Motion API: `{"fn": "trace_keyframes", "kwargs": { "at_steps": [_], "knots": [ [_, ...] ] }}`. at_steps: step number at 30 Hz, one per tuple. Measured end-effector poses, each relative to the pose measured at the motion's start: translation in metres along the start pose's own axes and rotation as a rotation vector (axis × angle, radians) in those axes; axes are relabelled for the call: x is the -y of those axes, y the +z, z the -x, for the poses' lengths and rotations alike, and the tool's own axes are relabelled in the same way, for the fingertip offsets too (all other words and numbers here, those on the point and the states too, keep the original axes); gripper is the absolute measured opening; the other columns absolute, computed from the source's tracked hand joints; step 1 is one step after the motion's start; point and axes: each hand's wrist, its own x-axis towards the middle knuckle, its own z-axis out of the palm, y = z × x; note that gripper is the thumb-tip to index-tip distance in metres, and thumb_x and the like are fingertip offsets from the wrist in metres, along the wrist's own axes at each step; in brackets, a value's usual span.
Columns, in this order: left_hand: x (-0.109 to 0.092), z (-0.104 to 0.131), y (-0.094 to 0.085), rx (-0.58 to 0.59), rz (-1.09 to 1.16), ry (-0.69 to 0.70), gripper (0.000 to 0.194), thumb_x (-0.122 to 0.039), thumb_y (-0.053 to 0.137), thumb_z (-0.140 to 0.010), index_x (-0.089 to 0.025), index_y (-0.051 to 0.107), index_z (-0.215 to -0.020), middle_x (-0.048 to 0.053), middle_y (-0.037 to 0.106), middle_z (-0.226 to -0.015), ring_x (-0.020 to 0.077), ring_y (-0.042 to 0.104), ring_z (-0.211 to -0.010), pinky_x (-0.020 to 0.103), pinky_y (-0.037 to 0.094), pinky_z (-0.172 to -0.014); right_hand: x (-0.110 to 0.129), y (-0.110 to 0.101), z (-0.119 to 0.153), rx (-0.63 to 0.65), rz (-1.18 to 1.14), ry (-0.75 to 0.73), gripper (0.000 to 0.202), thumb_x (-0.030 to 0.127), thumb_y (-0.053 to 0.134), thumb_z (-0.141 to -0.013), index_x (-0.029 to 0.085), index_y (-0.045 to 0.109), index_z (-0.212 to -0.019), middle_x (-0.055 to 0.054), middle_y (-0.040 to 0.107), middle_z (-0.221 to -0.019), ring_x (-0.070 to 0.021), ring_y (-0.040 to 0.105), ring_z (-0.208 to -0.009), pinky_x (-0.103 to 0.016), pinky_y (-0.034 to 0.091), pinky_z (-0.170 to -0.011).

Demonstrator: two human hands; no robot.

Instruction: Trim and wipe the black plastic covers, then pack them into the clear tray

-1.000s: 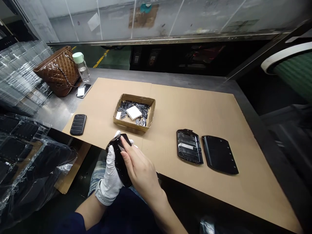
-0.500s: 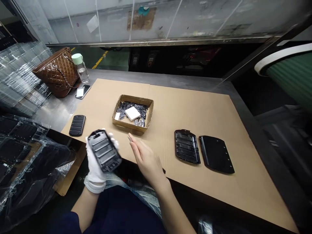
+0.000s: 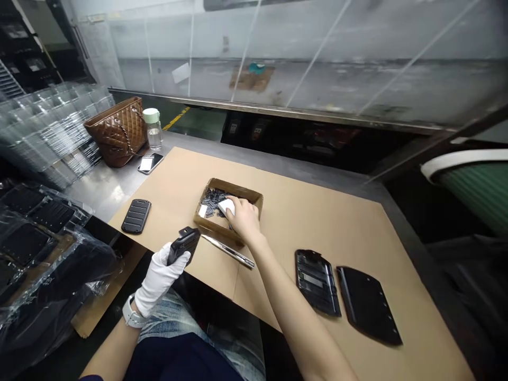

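Note:
My left hand, in a white glove, grips a black ribbed plastic cover, tilted up on edge above the table's front edge. My bare right hand reaches into a shallow cardboard box, its fingers closed on a white square block. Many small dark strips lie loose in that box beside a small white piece. A slim silver tool, which looks like tweezers, lies just in front of the box.
Another black ribbed cover rests at left. Two larger black panels lie at right on the cardboard sheet. A phone, bottle and brown bag stand at back left, near plastic-wrapped parts.
My right hand has moved forward into the box and closed on the white block. The silver tool now shows on the cardboard. My left hand has turned the cover on edge; the view has shifted.

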Motion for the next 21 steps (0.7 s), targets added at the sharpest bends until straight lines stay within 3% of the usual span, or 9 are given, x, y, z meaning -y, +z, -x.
{"fn": "trace_keyframes", "kwargs": {
  "at_steps": [3,6,9,11,14,17,19,21],
  "knots": [
    [0.001,-0.003,-0.002,0.060,-0.097,0.065,0.029,-0.039,0.069,-0.076,-0.016,0.071,-0.095,0.005,0.072,-0.088,0.0236,0.066,-0.091,0.033,0.050,-0.088,-0.008,0.009,0.003,0.032,0.022,-0.012,0.033,0.032,0.055,-0.085,0.017,0.059,-0.114,-0.017,0.056,-0.119,-0.0322,0.048,-0.115,-0.046,0.030,-0.098],
    [-0.001,-0.002,-0.003,0.075,-0.184,0.075,0.029,-0.039,0.065,-0.079,-0.015,0.071,-0.093,0.005,0.071,-0.087,0.0230,0.064,-0.087,0.032,0.050,-0.083,-0.014,0.012,-0.002,0.054,0.015,0.014,0.025,0.023,0.057,-0.080,0.016,0.061,-0.104,-0.017,0.058,-0.114,-0.0314,0.051,-0.109,-0.046,0.031,-0.098],
    [-0.004,-0.001,-0.004,0.073,-0.270,0.079,0.028,-0.041,0.063,-0.080,-0.015,0.070,-0.087,0.005,0.069,-0.079,0.0198,0.062,-0.074,0.030,0.050,-0.074,-0.014,0.005,-0.008,0.042,-0.032,0.039,0.022,0.020,0.057,-0.077,0.014,0.062,-0.098,-0.018,0.059,-0.113,-0.0330,0.051,-0.111,-0.050,0.030,-0.101],
    [-0.005,0.000,-0.004,0.078,-0.293,0.083,0.028,-0.043,0.062,-0.081,-0.016,0.070,-0.084,0.003,0.067,-0.075,0.0181,0.059,-0.069,0.029,0.049,-0.070,-0.009,-0.003,-0.003,0.003,-0.067,0.044,0.028,0.022,0.054,-0.079,0.014,0.060,-0.105,-0.018,0.059,-0.116,-0.0323,0.049,-0.116,-0.052,0.029,-0.103],
    [-0.008,0.000,-0.003,0.093,-0.260,0.074,0.028,-0.044,0.060,-0.082,-0.018,0.071,-0.088,0.004,0.068,-0.078,0.0193,0.062,-0.073,0.029,0.049,-0.074,0.010,-0.011,0.025,0.000,-0.295,-0.065,0.044,0.032,0.044,-0.088,0.018,0.047,-0.130,-0.015,0.051,-0.133,-0.0258,0.047,-0.123,-0.044,0.037,-0.102],
    [-0.014,0.002,0.002,0.102,-0.169,0.047,0.028,-0.043,0.063,-0.080,-0.020,0.072,-0.092,0.005,0.071,-0.082,0.0230,0.064,-0.083,0.030,0.049,-0.080,0.037,-0.010,0.069,0.122,-0.687,-0.240,0.043,0.038,0.035,-0.094,0.024,0.047,-0.133,-0.009,0.054,-0.133,-0.0219,0.050,-0.122,-0.041,0.043,-0.100],
    [-0.018,0.004,0.005,0.111,-0.117,0.014,0.028,-0.042,0.066,-0.077,-0.019,0.073,-0.090,0.004,0.070,-0.078,0.0243,0.064,-0.084,0.031,0.050,-0.078,0.054,-0.008,0.098,0.060,-0.784,-0.269,0.043,0.037,0.032,-0.096,0.024,0.048,-0.134,-0.009,0.055,-0.131,-0.0221,0.049,-0.123,-0.043,0.042,-0.102],
    [-0.021,0.005,0.007,0.102,-0.109,-0.018,0.028,-0.043,0.069,-0.073,-0.018,0.073,-0.085,0.003,0.070,-0.073,0.0237,0.064,-0.079,0.031,0.051,-0.074,0.068,-0.008,0.117,-0.076,-0.730,-0.347,0.044,0.034,0.033,-0.095,0.025,0.048,-0.135,-0.010,0.050,-0.133,-0.0235,0.046,-0.124,-0.045,0.041,-0.103]
  ]
}}
